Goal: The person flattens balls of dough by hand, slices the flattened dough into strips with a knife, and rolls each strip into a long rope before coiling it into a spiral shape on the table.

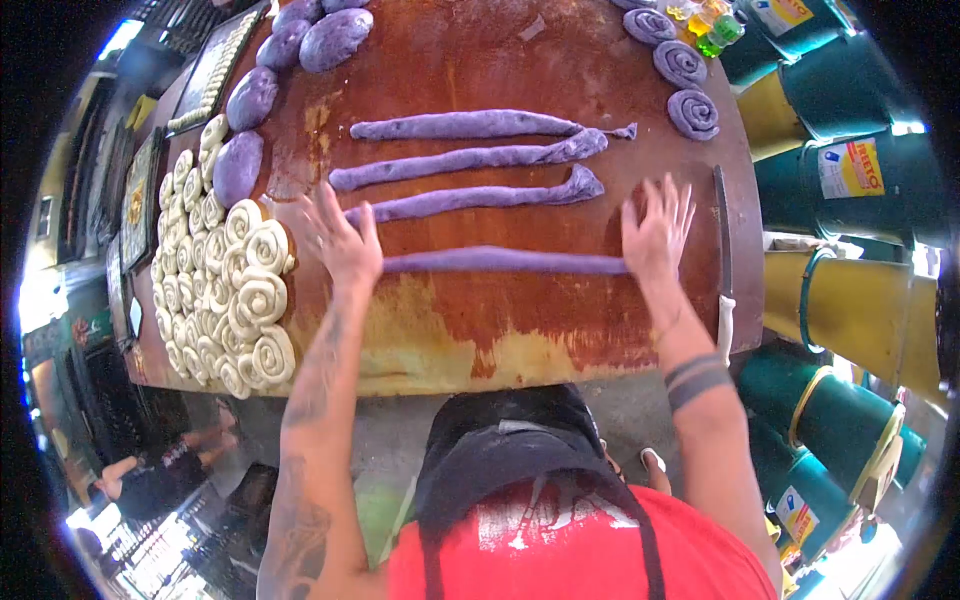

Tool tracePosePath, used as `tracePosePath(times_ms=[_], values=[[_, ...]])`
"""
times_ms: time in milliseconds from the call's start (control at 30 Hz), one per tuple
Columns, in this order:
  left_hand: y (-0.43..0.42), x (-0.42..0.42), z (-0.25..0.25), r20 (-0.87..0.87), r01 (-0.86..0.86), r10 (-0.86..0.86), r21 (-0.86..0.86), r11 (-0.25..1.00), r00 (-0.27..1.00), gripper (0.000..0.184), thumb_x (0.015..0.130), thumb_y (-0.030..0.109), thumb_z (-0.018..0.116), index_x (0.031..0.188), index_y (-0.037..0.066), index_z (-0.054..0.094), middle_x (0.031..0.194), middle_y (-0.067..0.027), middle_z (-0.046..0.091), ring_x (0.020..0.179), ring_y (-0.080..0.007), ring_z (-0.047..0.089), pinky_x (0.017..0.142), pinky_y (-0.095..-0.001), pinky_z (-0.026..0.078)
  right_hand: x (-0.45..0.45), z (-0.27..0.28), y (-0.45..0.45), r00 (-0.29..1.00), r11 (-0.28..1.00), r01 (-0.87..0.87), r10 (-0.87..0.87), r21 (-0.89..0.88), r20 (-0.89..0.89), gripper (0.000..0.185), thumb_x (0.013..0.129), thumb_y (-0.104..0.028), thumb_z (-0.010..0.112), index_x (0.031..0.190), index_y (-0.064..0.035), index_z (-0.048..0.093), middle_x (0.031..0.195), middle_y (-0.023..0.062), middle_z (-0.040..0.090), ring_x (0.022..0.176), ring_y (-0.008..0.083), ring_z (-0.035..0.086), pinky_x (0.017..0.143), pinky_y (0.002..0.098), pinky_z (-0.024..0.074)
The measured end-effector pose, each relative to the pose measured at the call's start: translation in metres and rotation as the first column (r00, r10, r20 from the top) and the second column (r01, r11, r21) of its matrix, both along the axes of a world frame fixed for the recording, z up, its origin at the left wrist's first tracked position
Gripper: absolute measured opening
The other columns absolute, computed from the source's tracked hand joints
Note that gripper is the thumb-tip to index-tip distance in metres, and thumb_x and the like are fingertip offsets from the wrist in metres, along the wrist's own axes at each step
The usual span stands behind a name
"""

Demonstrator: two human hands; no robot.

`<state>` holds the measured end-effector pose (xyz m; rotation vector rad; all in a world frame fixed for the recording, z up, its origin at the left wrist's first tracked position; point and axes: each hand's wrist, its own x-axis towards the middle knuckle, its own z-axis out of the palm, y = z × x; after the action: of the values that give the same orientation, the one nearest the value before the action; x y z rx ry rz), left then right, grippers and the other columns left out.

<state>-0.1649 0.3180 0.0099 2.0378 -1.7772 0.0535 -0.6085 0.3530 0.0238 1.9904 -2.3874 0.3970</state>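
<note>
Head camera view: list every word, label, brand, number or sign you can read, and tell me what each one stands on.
"FREETO": on the middle label of a green drum at the right; its smaller print is too small to read.
Upper label, on another drum: too small to read.
Lower label: too blurred to read.
White print on the red shirt: folded, unreadable.

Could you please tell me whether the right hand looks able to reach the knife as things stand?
Probably yes: only bare tabletop shows between the right hand and the knife, though that hand is at the nearest purple strip.
</note>
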Motion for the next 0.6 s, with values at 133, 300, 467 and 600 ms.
tracePosePath(times_ms=[133, 300, 467, 600], values=[[0.027, 0.015, -0.002, 0.023, 0.145, -0.147, 0.083, 0.986, 0.989, 0.071, 0.105, 0.045, 0.053, 0.163, 0.01, 0.033, 0.17, -0.0263, 0.021, 0.155, -0.0495, 0.02, 0.124, -0.0633, 0.018, -0.015, -0.009, 0.016, 0.97, 0.975, -0.217, 0.221, -0.051, 0.097, 0.057, 0.101, -0.036, 0.06, 0.151, -0.0093, 0.053, 0.164, 0.0176, 0.039, 0.154, 0.0422, 0.03, 0.126, 0.0556, 0.0246], [0.2, -0.009, 0.014, 0.093, 0.146, -0.192, 0.363, 0.92, 0.977, 0.071, 0.105, 0.045, 0.051, 0.163, 0.01, 0.033, 0.17, -0.0244, 0.023, 0.157, -0.0473, 0.018, 0.124, -0.0663, 0.014, -0.012, 0.0, 0.182, 0.943, 0.922, -0.318, 0.284, 0.222, 0.172, 0.079, 0.095, -0.037, 0.063, 0.16, -0.0032, 0.035, 0.171, 0.0163, 0.028, 0.157, 0.0425, 0.022, 0.128, 0.0579, 0.0133], [0.207, -0.031, 0.015, 0.117, -0.099, 0.059, 0.37, 0.924, 0.991, 0.075, 0.103, 0.052, 0.051, 0.166, 0.017, 0.029, 0.172, -0.0242, 0.016, 0.157, -0.0494, 0.015, 0.119, -0.0745, 0.01, -0.012, 0.001, 0.167, 0.975, 0.961, -0.211, 0.196, 0.178, 0.101, 0.082, 0.096, -0.039, 0.064, 0.161, -0.002, 0.032, 0.171, 0.0185, 0.026, 0.158, 0.0441, 0.018, 0.128, 0.0587, 0.0104], [0.073, 0.015, -0.002, 0.086, -0.234, 0.223, 0.147, 0.961, 0.971, 0.074, 0.105, 0.054, 0.049, 0.167, 0.021, 0.025, 0.171, -0.0218, 0.021, 0.156, -0.0468, 0.022, 0.121, -0.0719, 0.011, -0.034, -0.002, 0.031, 0.985, 0.982, -0.083, 0.106, 0.167, -0.133, 0.076, 0.099, -0.051, 0.058, 0.158, -0.006, 0.042, 0.171, 0.0154, 0.028, 0.159, 0.0407, 0.015, 0.129, 0.0576, 0.0103]])
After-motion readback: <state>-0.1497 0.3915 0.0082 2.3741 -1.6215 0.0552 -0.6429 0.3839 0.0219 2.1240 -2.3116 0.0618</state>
